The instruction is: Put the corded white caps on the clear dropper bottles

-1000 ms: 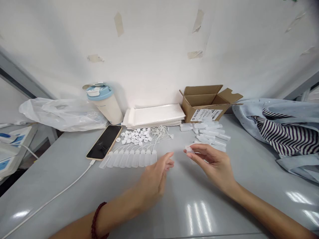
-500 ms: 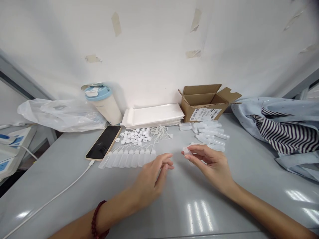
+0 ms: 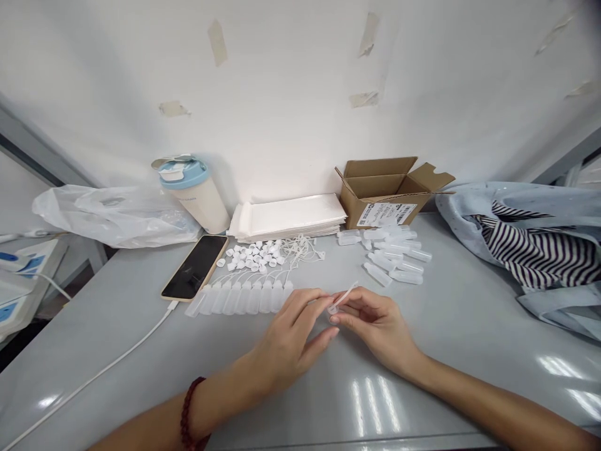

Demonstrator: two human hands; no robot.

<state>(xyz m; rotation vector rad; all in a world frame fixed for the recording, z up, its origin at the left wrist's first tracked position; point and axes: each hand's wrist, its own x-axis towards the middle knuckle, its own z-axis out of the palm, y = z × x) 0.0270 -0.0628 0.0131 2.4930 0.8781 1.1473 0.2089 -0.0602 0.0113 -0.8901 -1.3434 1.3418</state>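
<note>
A glossy grey desk (image 3: pixel 469 357) stands against a white wall (image 3: pixel 282 81) bearing scraps of tape (image 3: pixel 217 42). Along its back, from left to right, are a plastic bag (image 3: pixel 113 216), a blue-lidded tumbler (image 3: pixel 200 203), a stack of white packets (image 3: pixel 293 216), an open cardboard box (image 3: pixel 350 203) and a pale blue bag (image 3: pixel 469 219) with striped cloth (image 3: pixel 539 254). A phone (image 3: pixel 195 269) with a white cable (image 3: pixel 113 360) lies left of a row of translucent bottles (image 3: pixel 241 297); behind the row are white caps (image 3: pixel 253 255) and tangled thin strips (image 3: pixel 300 250). Loose bottles (image 3: pixel 394 250) lie before the box. Both forearms enter from the lower corners and converge at the centre, the left wearing a dark red bracelet (image 3: pixel 188 413). The right hand (image 3: pixel 380 322) grips a small bottle (image 3: pixel 332 318) between thumb and fingers, above the desk; a pale strip (image 3: pixel 347 293) slants up from its mouth. The left hand (image 3: pixel 295 329) arches beside it, thumb and fingers parted, fingertips at the bottle's top; whether they pinch the strip cannot be told.
</note>
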